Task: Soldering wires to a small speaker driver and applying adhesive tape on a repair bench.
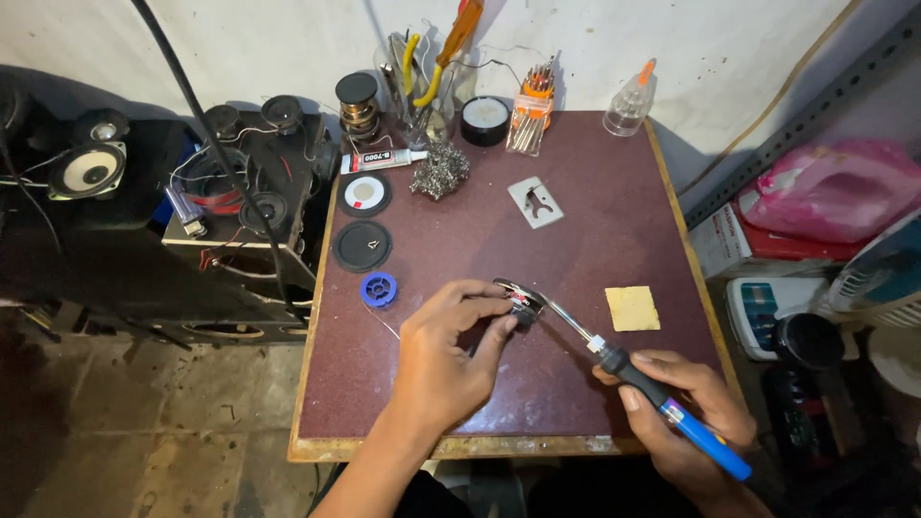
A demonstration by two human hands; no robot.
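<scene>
At the far left of the frame a dark cabinet (240, 206) carries loose speakers (88, 171) and tangled wires, apart from the work. On the reddish surface (537, 384), in the lower middle of the frame, the left hand (443, 363) is closed around a small round speaker part (519, 303), pinching it between thumb and fingertips just above the surface. A thin wire appears to run from a blue spool (379, 289) towards that hand. To the right, the right hand (686, 408) is wrapped around the blue and black handle of a soldering iron (628, 369), whose metal tip reaches up-left to the part's edge. To do this well, I judge the part should be held still, the left fingertips kept off the hot tip, and the tip pressed only on the joint. The yellow pad (632, 308) lies near for wiping. Of the containers at the top middle, a clear jar (414, 91) holds pliers and a screwdriver, an orange stand (531, 110) holds small drivers, and a clear squeeze bottle (630, 104) farther right looks nearly empty.
</scene>
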